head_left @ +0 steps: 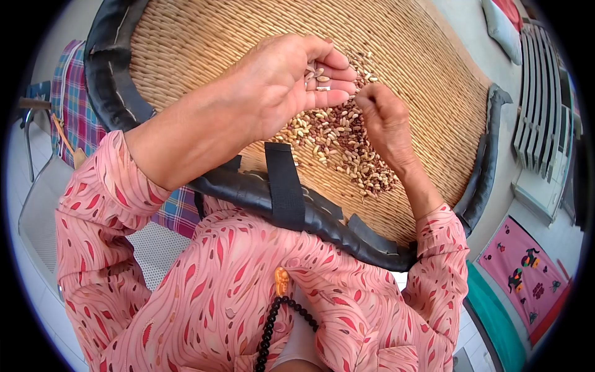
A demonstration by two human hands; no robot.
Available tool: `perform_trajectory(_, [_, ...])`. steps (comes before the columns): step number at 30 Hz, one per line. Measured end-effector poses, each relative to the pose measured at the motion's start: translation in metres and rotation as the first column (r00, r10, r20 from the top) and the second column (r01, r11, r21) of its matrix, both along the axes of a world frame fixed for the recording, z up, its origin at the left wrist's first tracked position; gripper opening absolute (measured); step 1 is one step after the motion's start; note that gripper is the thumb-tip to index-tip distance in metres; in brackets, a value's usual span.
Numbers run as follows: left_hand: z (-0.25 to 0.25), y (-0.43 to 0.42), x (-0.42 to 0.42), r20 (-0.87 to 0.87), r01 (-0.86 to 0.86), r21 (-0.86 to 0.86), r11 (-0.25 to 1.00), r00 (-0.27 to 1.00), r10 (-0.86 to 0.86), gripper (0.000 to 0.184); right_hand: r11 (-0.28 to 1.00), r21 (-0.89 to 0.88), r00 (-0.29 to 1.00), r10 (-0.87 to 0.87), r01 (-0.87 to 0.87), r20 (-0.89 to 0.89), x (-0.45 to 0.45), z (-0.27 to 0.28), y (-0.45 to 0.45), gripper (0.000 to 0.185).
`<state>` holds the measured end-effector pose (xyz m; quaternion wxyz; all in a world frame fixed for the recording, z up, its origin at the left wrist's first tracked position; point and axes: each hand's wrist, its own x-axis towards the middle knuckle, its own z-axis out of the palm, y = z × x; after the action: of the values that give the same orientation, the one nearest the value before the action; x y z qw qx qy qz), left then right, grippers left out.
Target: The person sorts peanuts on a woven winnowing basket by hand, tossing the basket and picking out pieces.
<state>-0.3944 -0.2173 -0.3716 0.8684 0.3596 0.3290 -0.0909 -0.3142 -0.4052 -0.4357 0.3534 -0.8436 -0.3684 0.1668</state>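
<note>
My left hand [291, 84] is turned palm up above a large round woven tray [198, 46], its fingers curled around a few pale beans [322, 79]. Beside its fingertips, my right hand [385, 118] is closed in a pinch, low over the tray. Whatever is between those fingers, if anything, is hidden. Under and between both hands lies a loose pile of small oval beans [334, 139], some beige and some dark red. A thick black rim [242, 191] edges the tray, and its near side rests against my lap.
A black strap [285, 186] wraps the near rim. Plaid cloth [77, 93] and a pale chair [46, 217] are at the left. To the right are grey slats [534, 99], a pink patterned mat [524, 266] and a green cloth [494, 316].
</note>
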Motion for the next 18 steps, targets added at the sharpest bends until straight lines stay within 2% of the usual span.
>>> perform_trajectory(1, [-0.001,-0.001,0.001,-0.003,-0.003,0.01,1.0,1.0,0.003,0.022,0.998,0.021,0.993,-0.065,0.067,-0.096,0.0,0.009,0.003,0.003])
perform_trajectory(2, [-0.001,-0.001,0.001,-0.008,-0.008,0.02,1.0,1.0,0.008,0.023,0.986,0.116,0.986,-0.109,0.124,-0.126,-0.001,0.013,0.006,0.003])
perform_trajectory(5, [-0.007,-0.003,0.003,-0.073,0.003,0.025,1.0,0.997,-0.002,0.022,0.953,0.297,0.994,0.027,-0.057,0.104,-0.02,0.053,0.026,0.003])
perform_trajectory(8, [-0.005,-0.008,0.001,-0.099,0.007,-0.095,0.995,0.995,-0.017,0.022,0.922,0.388,0.999,-0.016,0.0,0.036,-0.024,0.055,0.027,0.002])
perform_trajectory(11, [-0.011,-0.003,0.002,-0.039,0.017,-0.084,0.996,0.999,-0.02,0.022,0.989,0.128,0.998,-0.067,0.067,-0.007,-0.008,0.017,0.006,0.004])
perform_trajectory(12, [-0.011,0.001,0.003,-0.016,0.01,-0.086,0.996,1.0,-0.011,0.022,0.981,0.156,0.979,0.086,-0.116,0.185,-0.005,0.0,0.002,0.005])
perform_trajectory(15, [-0.011,0.004,0.003,0.017,-0.005,-0.097,0.995,1.0,0.007,0.023,0.956,-0.055,0.939,0.293,-0.287,0.18,-0.022,-0.018,-0.004,0.006])
perform_trajectory(16, [-0.009,0.003,0.003,0.017,-0.003,-0.098,0.995,1.0,0.005,0.023,0.939,-0.152,0.927,0.333,-0.309,0.172,-0.027,-0.019,-0.003,0.008])
perform_trajectory(18, [-0.008,0.002,0.003,0.014,0.004,-0.093,0.996,1.0,-0.003,0.023,0.909,-0.235,0.902,0.389,-0.343,0.187,-0.03,-0.02,-0.004,0.009])
